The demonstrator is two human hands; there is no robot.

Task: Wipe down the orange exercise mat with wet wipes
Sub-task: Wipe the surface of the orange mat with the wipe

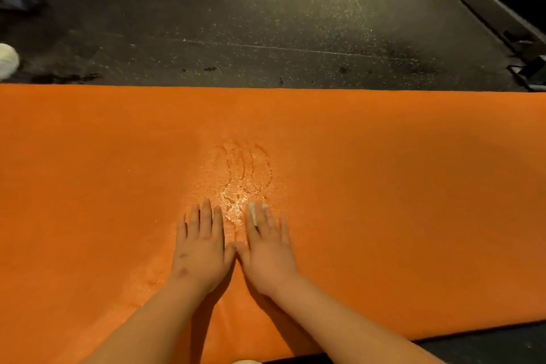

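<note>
The orange mat (384,186) lies across a dark speckled floor (266,23). On it the left hand (202,248) and right hand (270,248) press flat, fingers straight and gripping nothing. A white wipe (252,211) sits under the right fingers, with wet streaks (245,174) just beyond.

Dark speckled floor (266,23) across the upper frame, orange mat (88,186) spread flat on it from left to right edge, white rounded object (7,60) at far left, dark metal frame (487,9) upper right
</note>
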